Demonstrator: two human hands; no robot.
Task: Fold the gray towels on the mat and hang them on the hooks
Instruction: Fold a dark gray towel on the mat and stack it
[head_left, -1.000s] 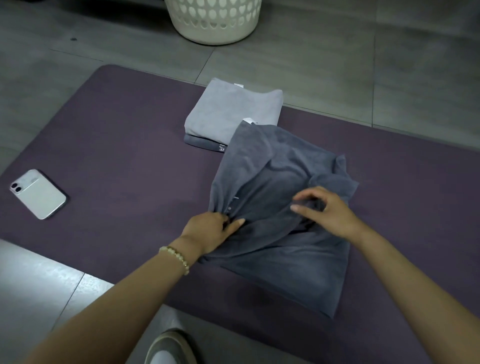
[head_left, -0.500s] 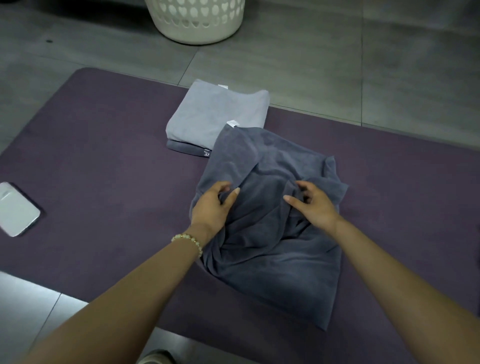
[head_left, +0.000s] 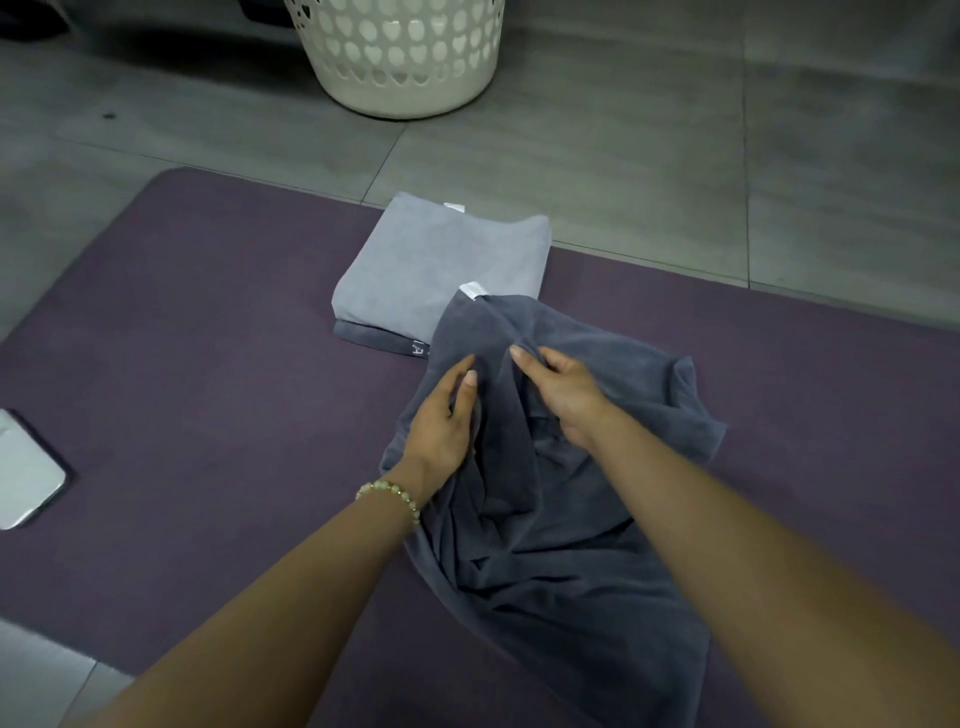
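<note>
left hand (head_left: 439, 421), right hand (head_left: 566, 397) gripping one crumpled towel (head_left: 566, 561); two folded towels (head_left: 441, 260)

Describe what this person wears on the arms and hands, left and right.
The left arm and right arm are bare, no sleeve in view. At the wrist of the left hand sits a bracelet of pale green beads with small gold ones. The right hand wears nothing; no rings or gloves show.

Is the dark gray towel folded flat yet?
No, the dark gray towel lies rumpled on the mat, bunched up between the left hand and the right hand.
</note>
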